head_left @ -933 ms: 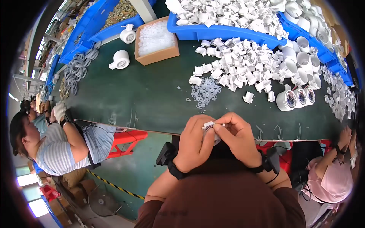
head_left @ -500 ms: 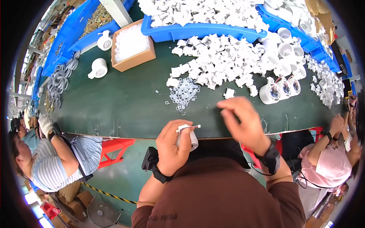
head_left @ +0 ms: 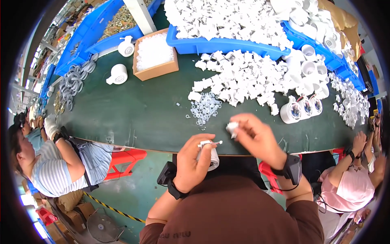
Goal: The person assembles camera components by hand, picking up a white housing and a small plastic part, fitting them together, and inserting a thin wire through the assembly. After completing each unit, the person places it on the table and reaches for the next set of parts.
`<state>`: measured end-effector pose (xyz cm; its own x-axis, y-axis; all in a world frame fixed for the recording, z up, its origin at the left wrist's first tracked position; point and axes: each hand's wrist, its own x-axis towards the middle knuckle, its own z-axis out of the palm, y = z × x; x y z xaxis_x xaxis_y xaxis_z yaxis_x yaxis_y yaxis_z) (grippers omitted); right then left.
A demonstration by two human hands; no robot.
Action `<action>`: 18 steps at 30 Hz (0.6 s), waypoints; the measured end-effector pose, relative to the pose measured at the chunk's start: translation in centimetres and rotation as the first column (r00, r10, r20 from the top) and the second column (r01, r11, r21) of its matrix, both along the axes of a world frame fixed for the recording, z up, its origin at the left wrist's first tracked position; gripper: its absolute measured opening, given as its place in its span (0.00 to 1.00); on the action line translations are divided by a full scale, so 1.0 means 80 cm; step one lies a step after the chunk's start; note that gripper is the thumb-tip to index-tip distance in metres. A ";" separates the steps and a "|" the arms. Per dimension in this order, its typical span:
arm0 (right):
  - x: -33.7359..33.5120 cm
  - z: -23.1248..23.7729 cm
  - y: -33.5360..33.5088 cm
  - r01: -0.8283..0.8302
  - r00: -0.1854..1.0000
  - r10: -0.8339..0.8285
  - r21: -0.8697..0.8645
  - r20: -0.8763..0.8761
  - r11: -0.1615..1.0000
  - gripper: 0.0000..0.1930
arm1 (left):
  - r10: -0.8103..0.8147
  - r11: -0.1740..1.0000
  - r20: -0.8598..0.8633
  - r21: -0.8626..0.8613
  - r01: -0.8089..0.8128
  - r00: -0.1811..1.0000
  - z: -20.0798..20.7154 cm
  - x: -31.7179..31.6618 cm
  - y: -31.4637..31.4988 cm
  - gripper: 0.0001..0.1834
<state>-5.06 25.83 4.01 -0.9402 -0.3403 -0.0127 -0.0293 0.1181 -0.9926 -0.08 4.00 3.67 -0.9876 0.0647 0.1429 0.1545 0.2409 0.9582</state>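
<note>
My left hand (head_left: 190,167) is wrapped round a white cylindrical plastic housing (head_left: 214,161) at the table's near edge. Across the top of that hand lies a small white connector with thin wires (head_left: 211,143), pinched under the thumb. My right hand (head_left: 260,140) holds a small white plastic piece (head_left: 232,128) between thumb and fingertips, to the right of the left hand and over the near table. The piece is blurred by motion. Beyond the hands lies a heap of similar white plastic pieces (head_left: 243,77), with a patch of small translucent rings (head_left: 205,107) beside it.
Three white housings with wiring inside (head_left: 290,113) stand at the right, near more white cups. A blue bin (head_left: 231,48) and a cardboard box (head_left: 157,73) stand behind. Grey rings (head_left: 73,85) lie far left. People sit on both sides; one wears a white glove (head_left: 51,127).
My right hand has moved slightly down and toward the left hand, and now shows a white plastic piece in its fingers. The single piece lying before the heap is gone from view.
</note>
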 end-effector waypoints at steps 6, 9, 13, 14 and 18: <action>0.025 -0.021 -0.033 -0.042 0.999 0.042 -0.225 -0.003 0.973 0.15 | -0.044 0.999 -0.075 -0.019 0.043 0.996 0.001 0.000 0.009 0.09; 0.026 -0.016 -0.035 -0.044 0.990 0.032 -0.093 -0.135 0.995 0.20 | -0.006 1.000 -0.073 -0.027 0.004 0.997 0.001 0.006 0.010 0.08; 0.030 -0.004 -0.041 0.033 0.893 0.041 0.157 -0.449 0.987 0.24 | -0.004 0.999 -0.073 -0.032 0.002 0.997 -0.002 0.010 0.007 0.08; 0.032 -0.009 -0.042 0.042 0.888 0.037 0.160 -0.459 0.986 0.24 | 0.007 1.000 -0.057 -0.018 -0.008 0.998 -0.003 0.012 0.008 0.08; 0.042 -0.010 -0.044 0.038 0.959 -0.018 0.066 -0.281 0.997 0.22 | 0.019 0.999 -0.066 -0.027 -0.021 0.998 -0.001 0.017 0.007 0.08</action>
<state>-1.69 22.31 3.25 -0.9184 -0.3219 0.2301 -0.3010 0.1912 -0.9342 1.29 4.53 3.58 -0.9773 0.0502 0.2058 0.2117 0.2706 0.9391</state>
